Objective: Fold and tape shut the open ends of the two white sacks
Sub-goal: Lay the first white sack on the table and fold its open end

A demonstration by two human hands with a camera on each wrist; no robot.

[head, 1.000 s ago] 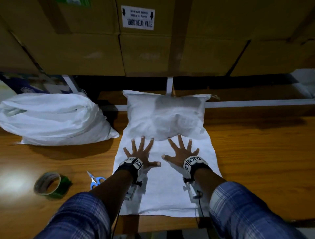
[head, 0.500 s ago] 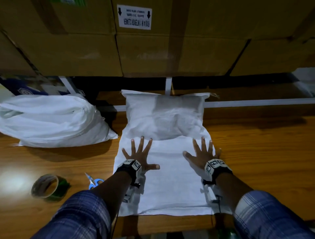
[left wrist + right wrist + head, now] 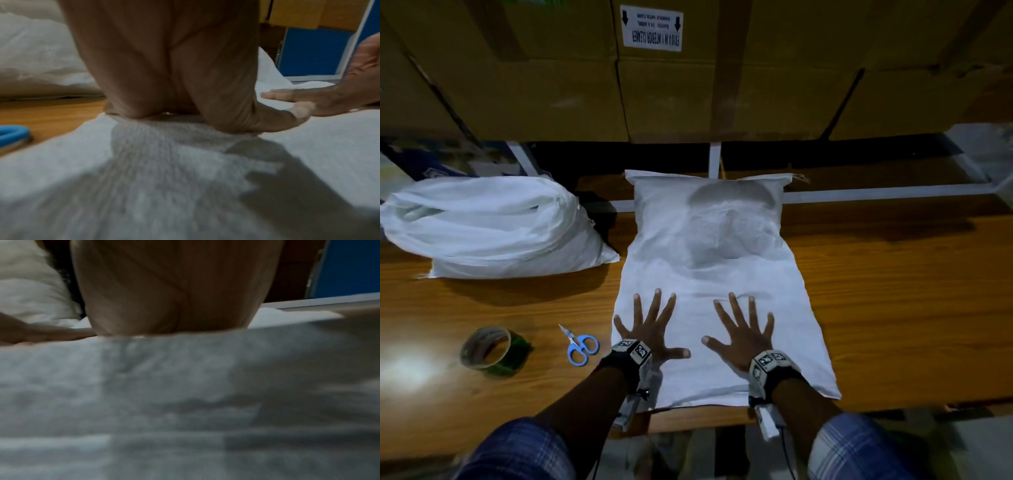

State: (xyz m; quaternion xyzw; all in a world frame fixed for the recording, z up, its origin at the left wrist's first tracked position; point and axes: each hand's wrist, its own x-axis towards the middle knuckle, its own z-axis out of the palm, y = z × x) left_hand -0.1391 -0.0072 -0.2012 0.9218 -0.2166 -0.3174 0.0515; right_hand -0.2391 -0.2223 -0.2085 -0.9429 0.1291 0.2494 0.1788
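sack (image 3: 709, 246) bulging at far end, contents hidden | left hand (image 3: 650, 330), right hand (image 3: 743, 337) splayed flat on it

1. The flattened white sack (image 3: 709, 274) looks like woven plastic cloth; the left wrist view shows a coarse, matt weave.
2. Left of that sack, the bulging white sack (image 3: 493, 229) has the same white woven look, with a faint sheen along its folds.
3. The table (image 3: 893, 308) under the flattened sack is wood-grain, smooth and glossy, with a bright glare patch at its left end.
4. Left of the flattened sack, the scissors (image 3: 580, 344) have smooth blue plastic handles and small shiny metal blades.
5. Further left, the tape roll (image 3: 491, 351) is glossy green, translucent plastic.
6. Behind the flattened sack, the cardboard boxes (image 3: 551, 85) are matt brown, one with a white paper label (image 3: 651, 28).
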